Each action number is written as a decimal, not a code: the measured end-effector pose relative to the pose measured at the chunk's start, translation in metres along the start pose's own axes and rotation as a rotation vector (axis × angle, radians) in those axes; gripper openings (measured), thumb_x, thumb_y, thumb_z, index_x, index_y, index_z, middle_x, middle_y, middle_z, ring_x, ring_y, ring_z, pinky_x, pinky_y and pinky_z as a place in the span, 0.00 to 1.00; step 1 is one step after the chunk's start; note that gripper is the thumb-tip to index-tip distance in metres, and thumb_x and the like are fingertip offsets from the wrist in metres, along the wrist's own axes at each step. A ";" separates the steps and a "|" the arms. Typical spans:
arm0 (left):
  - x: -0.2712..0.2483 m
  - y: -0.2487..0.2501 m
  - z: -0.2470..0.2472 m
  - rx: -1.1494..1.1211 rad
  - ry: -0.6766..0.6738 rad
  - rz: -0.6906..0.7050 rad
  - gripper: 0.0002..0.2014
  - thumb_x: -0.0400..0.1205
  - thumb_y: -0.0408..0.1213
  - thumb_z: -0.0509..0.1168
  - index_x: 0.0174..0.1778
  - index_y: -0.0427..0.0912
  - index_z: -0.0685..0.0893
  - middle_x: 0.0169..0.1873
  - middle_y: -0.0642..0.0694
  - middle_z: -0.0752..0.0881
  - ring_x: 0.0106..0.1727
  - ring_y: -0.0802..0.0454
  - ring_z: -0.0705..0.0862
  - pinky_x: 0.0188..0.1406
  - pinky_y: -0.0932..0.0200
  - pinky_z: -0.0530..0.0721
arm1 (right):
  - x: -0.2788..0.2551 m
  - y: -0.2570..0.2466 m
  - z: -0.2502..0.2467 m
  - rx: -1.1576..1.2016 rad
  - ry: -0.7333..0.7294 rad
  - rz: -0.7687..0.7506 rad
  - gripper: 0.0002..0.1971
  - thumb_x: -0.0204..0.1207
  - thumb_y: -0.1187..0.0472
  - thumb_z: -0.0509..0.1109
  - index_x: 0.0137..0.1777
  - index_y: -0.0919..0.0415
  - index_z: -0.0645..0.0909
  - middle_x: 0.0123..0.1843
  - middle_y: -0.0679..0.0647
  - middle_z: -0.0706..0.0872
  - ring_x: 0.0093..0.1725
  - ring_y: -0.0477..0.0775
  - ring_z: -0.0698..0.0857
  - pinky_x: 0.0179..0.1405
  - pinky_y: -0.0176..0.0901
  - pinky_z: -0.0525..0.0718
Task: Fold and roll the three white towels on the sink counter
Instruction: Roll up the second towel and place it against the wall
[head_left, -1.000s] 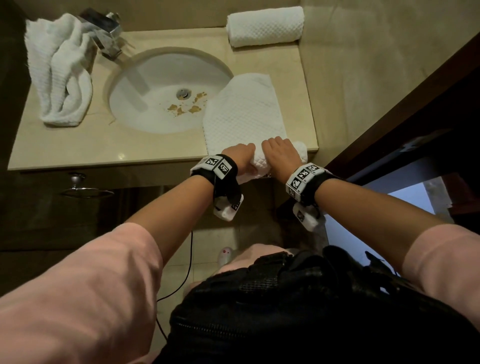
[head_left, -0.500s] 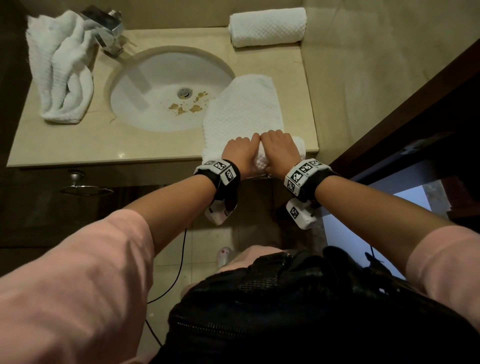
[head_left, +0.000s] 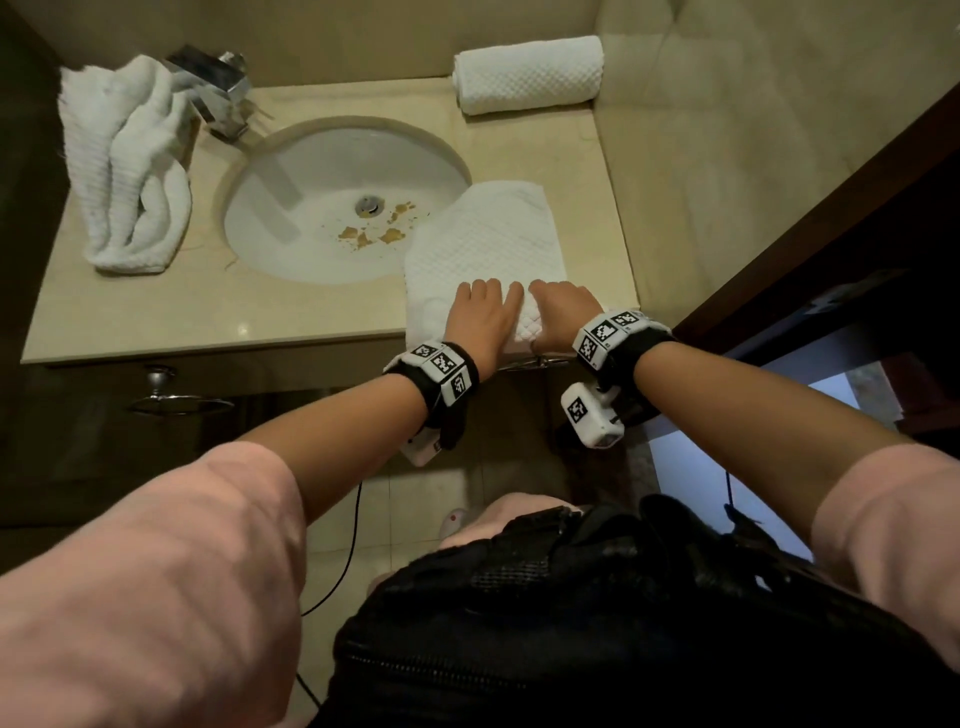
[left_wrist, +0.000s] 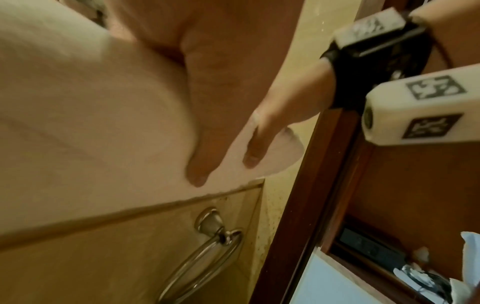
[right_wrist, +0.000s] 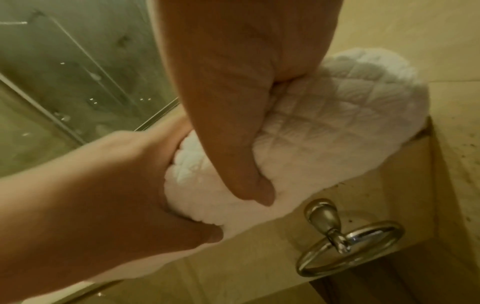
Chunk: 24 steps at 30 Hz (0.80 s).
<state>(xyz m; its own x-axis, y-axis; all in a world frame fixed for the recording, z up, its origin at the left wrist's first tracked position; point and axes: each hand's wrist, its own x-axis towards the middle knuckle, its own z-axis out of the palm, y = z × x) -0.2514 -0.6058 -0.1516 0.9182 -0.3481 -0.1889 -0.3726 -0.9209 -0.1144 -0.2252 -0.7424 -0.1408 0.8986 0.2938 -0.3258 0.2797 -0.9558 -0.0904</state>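
Observation:
A folded white towel lies on the counter's front right part, its far corner over the basin rim. Its near end is wound into a roll at the counter edge. My left hand and right hand sit side by side on that roll, fingers over its top. In the right wrist view both thumbs dig into the roll's near side. A finished rolled towel lies at the back right. A crumpled towel lies at the left.
The white basin with brown specks near its drain fills the counter's middle, and a chrome tap stands behind it. A metal towel ring hangs below the counter edge. A dark wooden door frame stands to the right.
Both hands went from curled at the counter edge to fingers stretched forward over the roll. The roll has turned a little further away from me, and the flat part is shorter.

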 end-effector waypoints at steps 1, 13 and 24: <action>-0.001 -0.002 0.003 -0.011 -0.001 -0.002 0.32 0.73 0.48 0.74 0.68 0.41 0.67 0.54 0.40 0.79 0.54 0.40 0.78 0.53 0.50 0.73 | 0.002 -0.002 -0.001 -0.020 -0.021 -0.016 0.25 0.66 0.54 0.78 0.59 0.61 0.73 0.50 0.55 0.84 0.49 0.58 0.82 0.46 0.46 0.74; 0.008 -0.031 -0.005 -0.378 -0.352 -0.039 0.31 0.66 0.50 0.78 0.59 0.43 0.71 0.45 0.46 0.79 0.44 0.48 0.80 0.35 0.55 0.79 | 0.002 -0.023 0.009 -0.231 -0.014 -0.074 0.31 0.63 0.51 0.81 0.62 0.59 0.71 0.53 0.55 0.83 0.52 0.57 0.81 0.48 0.46 0.75; -0.008 -0.015 0.016 -0.164 -0.023 -0.026 0.33 0.73 0.40 0.73 0.71 0.43 0.65 0.56 0.41 0.81 0.58 0.41 0.79 0.52 0.52 0.72 | 0.019 -0.034 -0.003 -0.030 -0.250 0.057 0.26 0.57 0.52 0.79 0.56 0.54 0.78 0.41 0.49 0.83 0.39 0.52 0.84 0.36 0.44 0.83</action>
<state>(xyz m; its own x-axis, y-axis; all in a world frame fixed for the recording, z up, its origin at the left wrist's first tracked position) -0.2554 -0.5861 -0.1644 0.9234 -0.3209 -0.2108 -0.3197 -0.9466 0.0409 -0.2166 -0.7043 -0.1408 0.8026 0.2243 -0.5528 0.2443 -0.9689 -0.0385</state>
